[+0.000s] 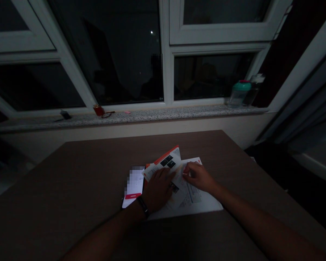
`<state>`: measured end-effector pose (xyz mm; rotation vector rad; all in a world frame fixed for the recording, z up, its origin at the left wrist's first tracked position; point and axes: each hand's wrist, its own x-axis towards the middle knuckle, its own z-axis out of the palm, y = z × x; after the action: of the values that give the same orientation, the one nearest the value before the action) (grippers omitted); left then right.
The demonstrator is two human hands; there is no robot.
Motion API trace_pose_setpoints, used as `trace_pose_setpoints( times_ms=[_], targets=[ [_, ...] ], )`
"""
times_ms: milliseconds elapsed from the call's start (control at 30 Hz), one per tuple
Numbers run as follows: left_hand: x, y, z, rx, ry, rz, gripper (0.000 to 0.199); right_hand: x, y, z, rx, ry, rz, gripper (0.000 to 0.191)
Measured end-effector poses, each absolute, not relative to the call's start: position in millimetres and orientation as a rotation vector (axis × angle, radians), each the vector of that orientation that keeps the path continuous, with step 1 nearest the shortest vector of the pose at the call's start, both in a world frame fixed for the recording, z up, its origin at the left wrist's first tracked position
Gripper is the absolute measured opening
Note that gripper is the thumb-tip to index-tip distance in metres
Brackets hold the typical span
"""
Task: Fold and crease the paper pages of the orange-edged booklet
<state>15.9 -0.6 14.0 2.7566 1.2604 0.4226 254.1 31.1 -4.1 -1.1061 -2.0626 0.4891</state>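
White printed papers (212,203) with orange edges lie overlapping on the brown table. My left hand (159,188), with a dark band at its wrist, rests flat on them, fingers spread and pointing up and right. At the right side of the sheets, my right hand (197,175) has its fingers curled, thumb and index pressed together over the paper; whatever is between them is too small to make out. A lit phone (134,185) with a red bar on its screen lies left of the papers, beside my left hand.
Behind the table (78,163) runs a speckled window sill (157,114). On it are a bottle with a teal lid (239,94), a clear bottle (254,90), a small red jar (98,110) and a small dark object (65,115). A curtain hangs at the right.
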Motion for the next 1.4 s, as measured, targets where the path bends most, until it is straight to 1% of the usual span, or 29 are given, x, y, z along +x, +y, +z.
trace_pose_setpoints(
  times_ms=[200, 367, 467, 667, 800, 867, 933, 1067, 1167, 1267, 1400],
  targets=[
    [16.2, 0.1, 14.4, 2.763, 1.265, 0.413, 0.053, 252.8, 31.8, -1.6, -1.036, -2.108, 0.581, 0.014],
    [16.3, 0.7, 13.4, 2.757, 1.277, 0.408, 0.05, 254.0, 27.2, -0.2, -0.931, -2.191, 0.832, 0.017],
    [15.7, 1.4, 13.1, 2.765, 1.272, 0.413, 0.051, 254.5, 25.6, -1.5, -0.932, -2.177, 0.946, 0.018],
    [16.4, 0.6, 15.0, 2.772, 1.265, 0.399, 0.053, 252.6, 29.9, -6.1, -1.144, -1.993, 0.818, 0.019],
    [17.2, -0.4, 15.5, 2.763, 1.282, 0.391, 0.05, 253.5, 27.4, -7.9, -1.07, -2.081, 0.933, 0.02],
    [16.9, -0.2, 14.5, 2.766, 1.287, 0.39, 0.05, 253.8, 24.3, -7.3, -1.011, -2.141, 1.001, 0.018],
    [16.3, 0.3, 13.0, 2.77, 1.288, 0.389, 0.05, 253.4, 21.3, -4.4, -0.972, -2.18, 0.968, 0.014],
    [16.2, 1.3, 10.4, 2.772, 1.28, 0.397, 0.049, 250.3, 17.1, 5.9, -0.866, -2.195, 0.758, 0.008],
    [16.6, 1.9, 8.9, 2.756, 1.288, 0.39, 0.049, 247.7, 15.8, 11.0, -0.815, -2.232, 0.774, 0.007],
    [16.7, 1.4, 7.7, 2.742, 1.301, 0.399, 0.05, 246.5, 16.7, 10.6, -0.881, -2.219, 0.75, 0.007],
    [17.3, -2.0, 7.0, 2.742, 1.287, 0.411, 0.048, 247.4, 21.3, 5.5, -1.081, -2.153, 0.623, 0.009]
  ],
)
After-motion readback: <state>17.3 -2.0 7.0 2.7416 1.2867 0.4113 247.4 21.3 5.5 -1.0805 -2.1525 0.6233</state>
